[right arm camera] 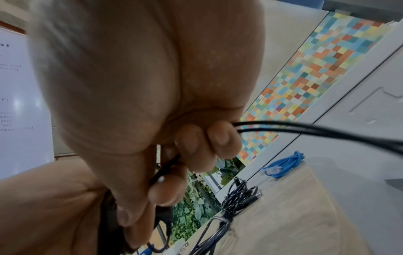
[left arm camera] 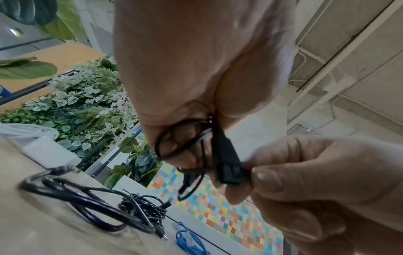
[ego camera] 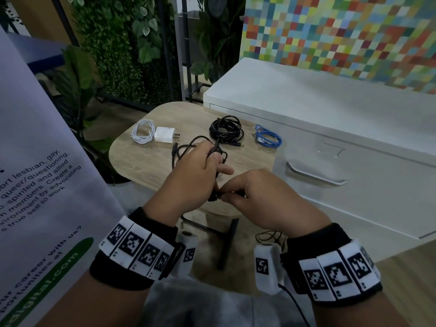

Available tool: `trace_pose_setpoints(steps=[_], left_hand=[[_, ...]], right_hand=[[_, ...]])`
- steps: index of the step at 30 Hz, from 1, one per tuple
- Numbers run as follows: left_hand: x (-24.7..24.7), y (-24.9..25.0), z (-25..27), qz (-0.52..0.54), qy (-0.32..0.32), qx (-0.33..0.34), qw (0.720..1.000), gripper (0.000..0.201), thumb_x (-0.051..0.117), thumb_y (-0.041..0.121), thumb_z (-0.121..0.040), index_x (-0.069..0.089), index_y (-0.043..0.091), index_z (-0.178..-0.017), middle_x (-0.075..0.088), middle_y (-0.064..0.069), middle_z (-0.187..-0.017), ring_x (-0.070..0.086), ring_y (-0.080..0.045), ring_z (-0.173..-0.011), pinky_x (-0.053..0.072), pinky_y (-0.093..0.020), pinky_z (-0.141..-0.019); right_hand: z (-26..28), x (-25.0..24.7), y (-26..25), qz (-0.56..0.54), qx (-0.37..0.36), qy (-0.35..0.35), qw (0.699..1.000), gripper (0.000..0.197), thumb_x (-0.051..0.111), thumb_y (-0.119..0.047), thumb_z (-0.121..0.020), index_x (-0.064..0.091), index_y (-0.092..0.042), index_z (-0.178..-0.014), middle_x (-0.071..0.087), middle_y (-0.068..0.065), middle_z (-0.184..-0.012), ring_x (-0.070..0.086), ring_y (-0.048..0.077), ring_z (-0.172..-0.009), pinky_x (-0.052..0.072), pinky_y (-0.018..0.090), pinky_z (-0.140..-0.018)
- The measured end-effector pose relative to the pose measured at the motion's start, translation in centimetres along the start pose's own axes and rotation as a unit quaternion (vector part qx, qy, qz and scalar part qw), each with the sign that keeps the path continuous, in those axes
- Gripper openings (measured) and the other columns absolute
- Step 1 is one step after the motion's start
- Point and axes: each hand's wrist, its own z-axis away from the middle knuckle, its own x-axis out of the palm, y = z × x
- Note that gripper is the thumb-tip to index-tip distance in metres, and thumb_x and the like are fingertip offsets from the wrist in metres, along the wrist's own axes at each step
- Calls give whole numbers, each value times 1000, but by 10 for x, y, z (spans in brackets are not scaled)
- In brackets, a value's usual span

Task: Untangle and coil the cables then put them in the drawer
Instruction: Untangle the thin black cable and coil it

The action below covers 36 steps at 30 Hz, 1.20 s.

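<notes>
Cables lie on a small wooden table [ego camera: 146, 166] with rounded corners and a pale grain, and 1 thin black cable [ego camera: 188, 147] is up in both hands above its near edge. The left hand [ego camera: 188, 175] has its fingers curled round several loose loops of that cable, thumb pressed on top; the left wrist view shows a boxy black connector [left arm camera: 229, 165] hanging from the same grip. The right hand [ego camera: 257, 199] pinches the cable just beside the left, thumb and forefinger closed on it, and the right wrist view shows 2 glossy strands running out from under its curled fingers [right arm camera: 209, 138].

Behind the hands, from left to right, sit 4 things, none touching: a white cable [ego camera: 142, 132] wound in a smooth oval, a white charger block [ego camera: 165, 135] with 2 metal prongs, a black cable bundle [ego camera: 226, 131] coiled in a rough ring with a barrel plug sticking out, and a blue network cable [ego camera: 269, 138] folded in a short hank with a clear plastic plug. The blue one lies closest to the white cabinet [ego camera: 330, 109], which stands hard against the table's right side; its matte drawer front [ego camera: 377, 185] is closed and carries a curved silver handle [ego camera: 316, 175].

A printed banner [ego camera: 35, 173] leans in at the left, leafy plants [ego camera: 118, 55] stand behind the table, and a wall of small coloured squares [ego camera: 342, 36] rises behind the cabinet. More thin black wire [ego camera: 269, 237] lies on the floor under the right wrist.
</notes>
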Motion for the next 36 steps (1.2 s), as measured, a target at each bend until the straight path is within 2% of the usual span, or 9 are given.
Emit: trace_pose_setpoints(steps=[3,8,11,14,19,23,30,34,36], left_hand=[[2,0,4,-74,-39,38,996,21,44,24,-108,52,29,-89,69,24,-80,62,7,-73,46,-19,-64],[9,0,8,-82,-25,86,993,24,50,24,-106,57,34,-85,63,9,-80,62,-8,-72,55,-40,-66],[11,3,9,-39,5,108,993,20,50,24,-107,63,29,-92,65,8,-80,66,-13,-68,60,-47,-59],[10,5,10,-49,0,135,990,20,47,29,-108,61,29,-92,65,8,-78,65,-12,-69,59,-44,-61],[6,3,5,-100,-44,123,986,37,42,35,-107,52,34,-72,59,14,-62,55,-4,-59,41,-31,-60],[-4,-4,-1,-124,-88,52,987,50,42,47,-107,57,25,-65,56,10,-60,49,-8,-56,42,-38,-61],[-23,-1,2,235,-57,-64,968,36,44,21,-109,47,16,-73,37,2,-60,33,-14,-49,40,-25,-53],[-23,10,-3,369,31,-86,925,27,40,22,-111,44,15,-85,68,-10,-70,46,-19,-43,47,-29,-52],[-17,15,-4,393,43,-88,914,24,38,25,-112,43,17,-90,79,-14,-97,64,-21,-53,54,-32,-59]], right_hand=[[2,-1,3,-16,-4,17,1000,15,65,-33,-97,80,-33,-98,76,-8,-88,66,11,-80,53,36,-71],[0,-2,1,-52,-1,74,996,26,68,-28,-95,71,-33,-70,55,-15,-57,52,6,-58,39,28,-55],[-1,-3,1,-67,9,115,991,20,66,-27,-94,76,-25,-78,62,-5,-61,52,12,-56,45,35,-54],[1,-7,-2,-97,13,119,988,24,66,-21,-92,75,-18,-71,66,0,-61,57,17,-58,47,38,-57],[6,-16,-2,-187,44,109,975,32,77,-14,-82,72,-31,-56,65,-5,-55,51,2,-48,37,13,-50],[3,-23,8,-235,59,142,960,10,85,-18,-82,81,-24,-76,73,-5,-64,61,2,-56,45,14,-57],[5,-28,43,-194,126,223,947,10,77,-25,-91,81,-32,-86,74,-11,-68,64,-2,-63,42,8,-59],[-1,-8,44,-126,145,188,963,12,72,-31,-95,83,-28,-92,73,-15,-70,65,-5,-70,44,9,-62],[-3,2,37,-85,122,160,976,15,69,-33,-96,83,-28,-94,74,-13,-74,67,4,-75,53,26,-72]])
